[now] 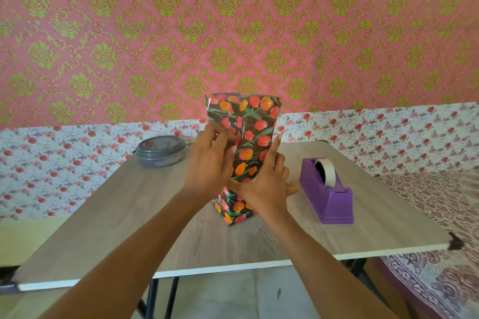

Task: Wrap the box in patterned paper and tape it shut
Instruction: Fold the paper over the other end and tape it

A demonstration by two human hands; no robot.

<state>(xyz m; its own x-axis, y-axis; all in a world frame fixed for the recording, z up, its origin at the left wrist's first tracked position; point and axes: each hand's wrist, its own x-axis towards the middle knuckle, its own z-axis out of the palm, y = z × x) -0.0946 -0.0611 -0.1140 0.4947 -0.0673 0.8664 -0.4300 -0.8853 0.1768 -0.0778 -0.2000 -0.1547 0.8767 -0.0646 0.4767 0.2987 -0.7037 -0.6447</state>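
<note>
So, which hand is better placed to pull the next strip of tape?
Probably right: the right hand rests open against the wrapped box on the side facing the purple tape dispenser; the left hand pinches its seam.

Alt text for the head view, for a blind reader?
A tulip-papered box stands upright on a table; the left hand pinches its seam, the right hand braces its side. Purple tape dispenser right, grey container left.
</note>
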